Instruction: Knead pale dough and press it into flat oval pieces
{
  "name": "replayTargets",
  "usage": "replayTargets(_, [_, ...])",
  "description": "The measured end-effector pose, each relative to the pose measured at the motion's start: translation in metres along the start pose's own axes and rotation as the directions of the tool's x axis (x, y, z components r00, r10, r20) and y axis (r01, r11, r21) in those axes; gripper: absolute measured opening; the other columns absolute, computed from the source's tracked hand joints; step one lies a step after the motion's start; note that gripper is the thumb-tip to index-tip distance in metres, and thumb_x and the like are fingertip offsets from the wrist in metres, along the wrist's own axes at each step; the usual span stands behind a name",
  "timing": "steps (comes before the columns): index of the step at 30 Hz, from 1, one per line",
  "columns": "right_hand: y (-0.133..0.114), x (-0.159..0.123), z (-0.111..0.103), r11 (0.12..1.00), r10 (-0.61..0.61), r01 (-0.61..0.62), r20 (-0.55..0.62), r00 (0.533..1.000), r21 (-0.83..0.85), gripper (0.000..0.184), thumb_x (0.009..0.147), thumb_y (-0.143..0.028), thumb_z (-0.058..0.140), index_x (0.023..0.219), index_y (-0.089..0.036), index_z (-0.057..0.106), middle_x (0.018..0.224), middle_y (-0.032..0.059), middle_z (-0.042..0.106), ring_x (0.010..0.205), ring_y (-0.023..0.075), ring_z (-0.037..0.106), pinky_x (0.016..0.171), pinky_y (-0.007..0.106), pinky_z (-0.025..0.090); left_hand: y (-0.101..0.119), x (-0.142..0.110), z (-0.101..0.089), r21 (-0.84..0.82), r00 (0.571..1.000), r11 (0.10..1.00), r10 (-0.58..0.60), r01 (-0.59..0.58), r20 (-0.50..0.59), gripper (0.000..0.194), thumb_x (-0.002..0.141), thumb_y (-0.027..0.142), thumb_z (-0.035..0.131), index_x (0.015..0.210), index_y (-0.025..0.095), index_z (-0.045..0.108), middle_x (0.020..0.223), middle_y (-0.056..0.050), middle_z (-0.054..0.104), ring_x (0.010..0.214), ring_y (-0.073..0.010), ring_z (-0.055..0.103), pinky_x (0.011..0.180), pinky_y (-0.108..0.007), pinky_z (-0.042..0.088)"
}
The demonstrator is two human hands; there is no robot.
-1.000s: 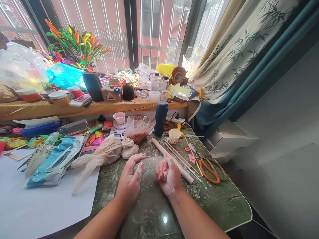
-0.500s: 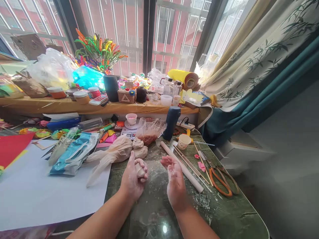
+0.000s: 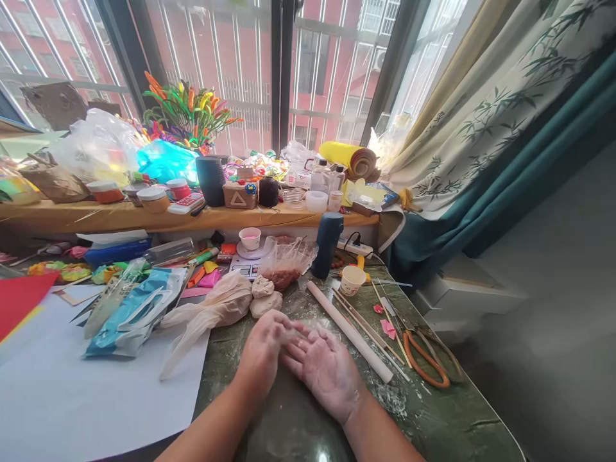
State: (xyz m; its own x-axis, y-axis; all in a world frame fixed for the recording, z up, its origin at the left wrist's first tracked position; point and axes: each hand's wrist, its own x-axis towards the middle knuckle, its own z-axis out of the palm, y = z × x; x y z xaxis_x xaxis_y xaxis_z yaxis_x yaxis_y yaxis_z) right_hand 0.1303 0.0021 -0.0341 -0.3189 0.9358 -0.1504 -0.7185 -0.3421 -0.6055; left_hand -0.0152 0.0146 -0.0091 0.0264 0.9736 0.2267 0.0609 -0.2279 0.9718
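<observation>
My left hand (image 3: 262, 353), dusted with white powder, curls with its back toward me. Its fingertips meet the fingers of my right hand (image 3: 327, 366), which lies palm up with the fingers stretched out. The pale lump of dough seen in my left hand a moment ago is hidden behind its fingers now. Just beyond my hands, two more pieces of dough (image 3: 266, 303) sit one on the other, against a thin plastic bag (image 3: 226, 300). To the right lies a pale rolling pin (image 3: 349, 330), apart from my right hand.
Thin sticks (image 3: 370, 324), orange-handled scissors (image 3: 426, 359) and a paper cup (image 3: 353, 280) lie on the right. A dark blue cylinder (image 3: 328, 245) stands behind, near a bag of brown material (image 3: 283, 263) and a scale (image 3: 245, 266). White paper (image 3: 135, 398) covers the left side.
The lump passed from my right hand to my left between the two earlier frames. Since then my hands have come together, and the right palm has turned upward.
</observation>
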Motion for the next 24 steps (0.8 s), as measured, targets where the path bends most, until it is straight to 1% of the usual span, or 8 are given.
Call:
replayTargets(2, [-0.003, 0.004, -0.004, 0.996, 0.028, -0.028, 0.007, 1.0, 0.079, 0.033, 0.092, -0.049, 0.059, 0.103, -0.02, 0.069, 0.115, 0.011, 0.074, 0.107, 0.0273, 0.07, 0.087, 0.046, 0.058, 0.003, -0.004, 0.001, 0.253, 0.944, 0.938, 0.162, -0.239, 0.289, 0.041, 0.091, 0.056, 0.058, 0.116, 0.026, 0.069, 0.12, -0.011, 0.072, 0.118, -0.0334, 0.062, 0.107, -0.053, 0.042])
replayTargets(4, [-0.005, 0.008, -0.01, 0.99, -0.03, 0.045, -0.112, 0.993, 0.137, 0.027, 0.089, -0.046, 0.063, 0.095, -0.021, 0.069, 0.109, 0.0089, 0.076, 0.1, 0.0246, 0.072, 0.082, 0.04, 0.059, 0.004, -0.009, 0.005, 0.378, 0.837, 0.835, 0.164, -0.4, 0.523, 0.054, 0.09, 0.043, 0.065, 0.142, 0.034, 0.054, 0.146, -0.008, 0.059, 0.145, -0.0379, 0.04, 0.121, -0.065, 0.016])
replayTargets(6, [-0.006, 0.01, -0.014, 0.975, -0.065, 0.118, -0.262, 0.963, 0.19, 0.021, 0.087, -0.042, 0.067, 0.089, -0.021, 0.069, 0.095, 0.0056, 0.077, 0.085, 0.0187, 0.073, 0.073, 0.031, 0.059, 0.001, -0.014, 0.008, 0.403, 0.797, 0.796, 0.157, -0.452, 0.584, 0.069, 0.089, 0.036, 0.067, 0.152, 0.037, 0.041, 0.155, -0.007, 0.05, 0.152, -0.0375, 0.027, 0.122, -0.068, 0.006])
replayTargets(10, [-0.013, 0.007, -0.013, 0.96, -0.073, 0.164, -0.363, 0.929, 0.226, 0.028, 0.085, -0.045, 0.07, 0.073, -0.021, 0.062, 0.061, -0.0037, 0.063, 0.05, 0.0097, 0.058, 0.042, 0.018, 0.041, -0.01, -0.016, 0.01, 0.257, 0.92, 0.922, 0.194, -0.29, 0.341, 0.053, 0.093, 0.038, 0.061, 0.145, 0.029, 0.05, 0.155, -0.012, 0.048, 0.148, -0.0343, 0.036, 0.121, -0.058, 0.026])
replayTargets(13, [-0.019, 0.001, -0.006, 0.967, -0.059, 0.125, -0.281, 0.958, 0.223, 0.046, 0.083, -0.052, 0.071, 0.057, -0.02, 0.05, 0.048, -0.0059, 0.051, 0.038, 0.0079, 0.046, 0.036, 0.016, 0.027, -0.014, -0.011, 0.01, -0.01, 0.994, 1.0, 0.023, -0.022, 0.102, 0.041, 0.095, 0.048, 0.058, 0.129, 0.025, 0.063, 0.143, -0.013, 0.06, 0.137, -0.0322, 0.051, 0.116, -0.05, 0.037])
replayTargets(18, [-0.019, -0.005, 0.003, 0.991, -0.065, 0.101, -0.34, 0.938, 0.088, 0.057, 0.08, -0.053, 0.073, 0.047, -0.021, 0.039, 0.037, -0.0066, 0.041, 0.03, 0.0084, 0.036, 0.035, 0.021, 0.024, -0.016, 0.001, 0.013, -0.39, 0.969, 0.898, -0.24, 0.201, -0.053, 0.042, 0.087, 0.058, 0.066, 0.104, 0.021, 0.071, 0.12, -0.012, 0.071, 0.123, -0.03, 0.06, 0.104, -0.043, 0.048])
replayTargets(21, [-0.017, -0.003, 0.001, 0.996, -0.08, 0.087, -0.334, 0.939, 0.006, 0.059, 0.08, -0.055, 0.072, 0.047, -0.022, 0.037, 0.036, -0.0069, 0.039, 0.031, 0.0086, 0.035, 0.035, 0.022, 0.025, -0.019, 0.006, 0.014, -0.457, 0.951, 0.859, -0.298, 0.229, -0.083, 0.04, 0.083, 0.057, 0.072, 0.102, 0.021, 0.07, 0.111, -0.009, 0.073, 0.115, -0.0272, 0.063, 0.097, -0.04, 0.052])
replayTargets(24, [-0.015, -0.001, -0.004, 0.967, -0.233, 0.183, -0.331, 0.914, -0.176, 0.055, 0.086, -0.061, 0.064, 0.053, -0.022, 0.045, 0.042, -0.0058, 0.045, 0.037, 0.0102, 0.042, 0.039, 0.023, 0.034, -0.022, 0.008, 0.013, -0.473, 0.935, 0.849, -0.331, 0.235, -0.13, 0.04, 0.079, 0.054, 0.077, 0.1, 0.021, 0.069, 0.105, -0.007, 0.074, 0.108, -0.0244, 0.065, 0.093, -0.036, 0.053])
